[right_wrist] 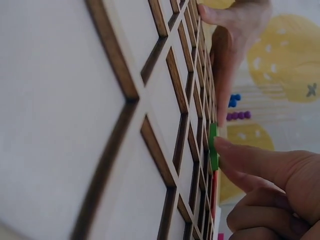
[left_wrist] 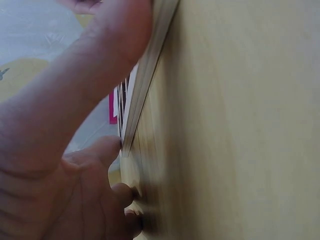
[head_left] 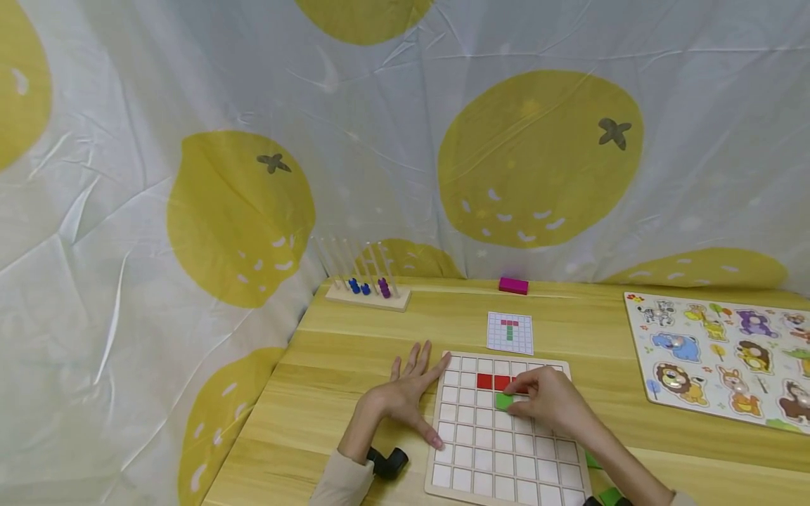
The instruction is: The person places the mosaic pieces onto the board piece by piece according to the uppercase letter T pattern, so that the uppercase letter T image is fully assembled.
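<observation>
A wooden grid board (head_left: 484,437) with square cells lies on the table. Near its top, red square tiles (head_left: 484,381) sit in a row, the rightmost partly hidden behind my fingers. My right hand (head_left: 552,402) pinches a green square tile (head_left: 503,401) between thumb and forefinger, just below the red row; in the right wrist view that green tile (right_wrist: 214,150) stands slightly above the grid's surface. With fingers spread, my left hand (head_left: 403,400) rests at the board's left edge, index fingertip by the top corner and thumb (left_wrist: 107,55) lower down on the rim.
Behind the board lies a pattern card (head_left: 510,332) with a red and green T. Farther back are a magenta block (head_left: 513,286) and a peg stand (head_left: 368,298) with blue and purple beads. An animal puzzle (head_left: 696,337) lies right. More green tiles (head_left: 610,496) lie near my right forearm.
</observation>
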